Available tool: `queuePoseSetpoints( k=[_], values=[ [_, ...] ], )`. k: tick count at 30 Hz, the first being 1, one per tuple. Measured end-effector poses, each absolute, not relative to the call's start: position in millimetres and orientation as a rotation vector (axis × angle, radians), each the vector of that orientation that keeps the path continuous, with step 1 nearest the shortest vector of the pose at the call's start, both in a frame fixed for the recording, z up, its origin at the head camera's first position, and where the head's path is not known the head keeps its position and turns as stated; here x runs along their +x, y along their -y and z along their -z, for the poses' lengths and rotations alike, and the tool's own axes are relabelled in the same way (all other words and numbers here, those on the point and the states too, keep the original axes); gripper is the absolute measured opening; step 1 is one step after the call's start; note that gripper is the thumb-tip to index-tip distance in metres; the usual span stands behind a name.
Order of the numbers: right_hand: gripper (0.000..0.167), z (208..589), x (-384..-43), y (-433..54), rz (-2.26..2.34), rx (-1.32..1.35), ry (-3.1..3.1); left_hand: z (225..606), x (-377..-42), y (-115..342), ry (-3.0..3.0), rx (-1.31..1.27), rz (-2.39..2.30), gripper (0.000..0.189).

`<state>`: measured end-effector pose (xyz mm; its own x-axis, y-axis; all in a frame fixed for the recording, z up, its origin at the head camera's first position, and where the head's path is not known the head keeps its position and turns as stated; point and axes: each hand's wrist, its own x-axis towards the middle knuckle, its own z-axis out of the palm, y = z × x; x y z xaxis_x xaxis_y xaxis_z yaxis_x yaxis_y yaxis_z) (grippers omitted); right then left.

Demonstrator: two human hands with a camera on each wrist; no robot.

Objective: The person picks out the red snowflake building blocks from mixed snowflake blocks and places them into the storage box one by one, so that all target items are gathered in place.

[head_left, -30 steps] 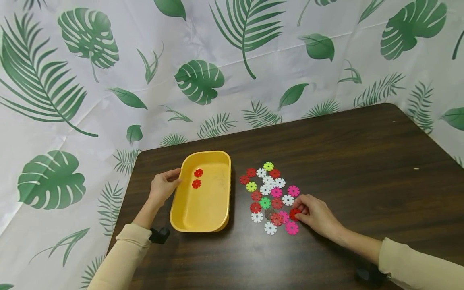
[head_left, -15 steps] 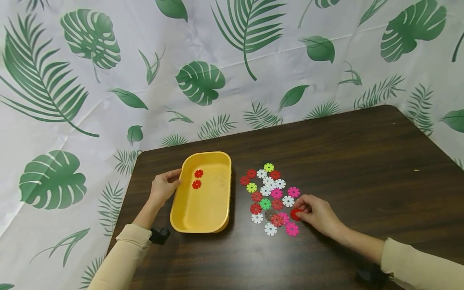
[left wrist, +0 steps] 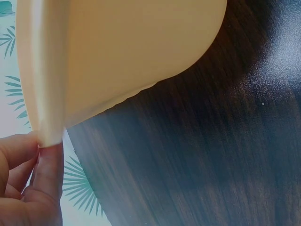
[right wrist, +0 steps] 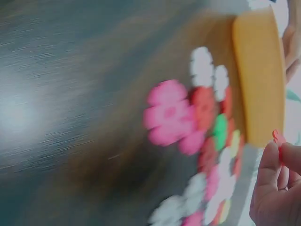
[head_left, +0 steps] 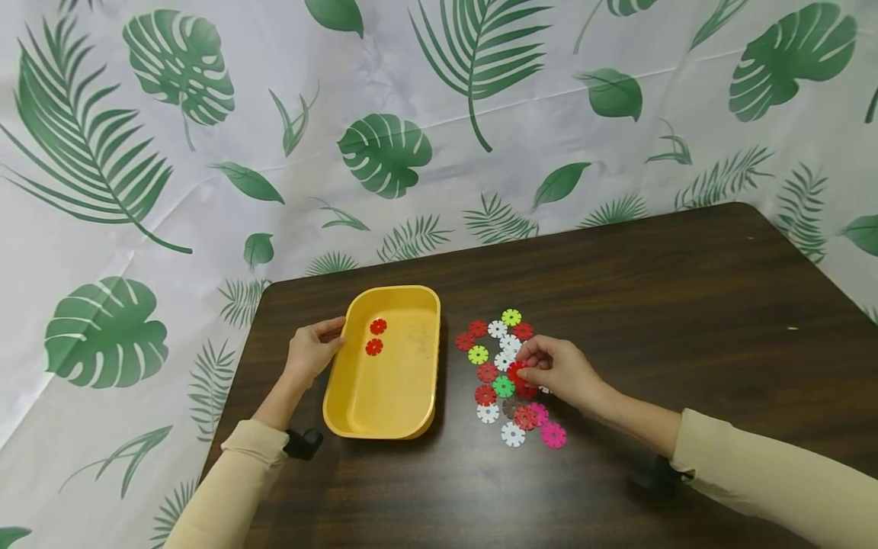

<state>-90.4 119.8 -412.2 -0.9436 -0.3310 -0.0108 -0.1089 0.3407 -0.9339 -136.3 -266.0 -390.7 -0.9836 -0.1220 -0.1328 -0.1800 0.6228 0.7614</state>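
Note:
My left hand (head_left: 312, 352) pinches the left rim of a yellow plastic tub (head_left: 394, 389), thumb and fingers on either side of the wall in the left wrist view. Two red notched discs (head_left: 374, 347) lie on the tub's floor. Above the loose discs, my right hand (head_left: 565, 377) pinches a red notched disc (right wrist: 278, 137) between thumb and fingertips. Beneath and around it lie flat discs in several colours: a green disc (head_left: 504, 386), a pink disc (head_left: 553, 435), a white disc (head_left: 513, 435) and a yellow-green disc (head_left: 478, 354). The right hand hides some of them.
The dark wooden table (head_left: 658, 305) stretches away to the right of the discs. Behind it hangs a white cloth (head_left: 288, 221) printed with green leaves. The tub's right wall stands between the discs and its inside.
My right hand has lifted the red disc from the right side of the group and carried it left, over the other discs. The left hand stays on the tub's rim.

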Motion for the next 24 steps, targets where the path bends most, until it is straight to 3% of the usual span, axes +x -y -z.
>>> queuePoseSetpoints(
  k=[24],
  values=[
    [0.019,379,-132,2,1.832,-0.270,-1.939,390,-137,268,-2.770,-0.271,-1.332,0.040]
  ],
)
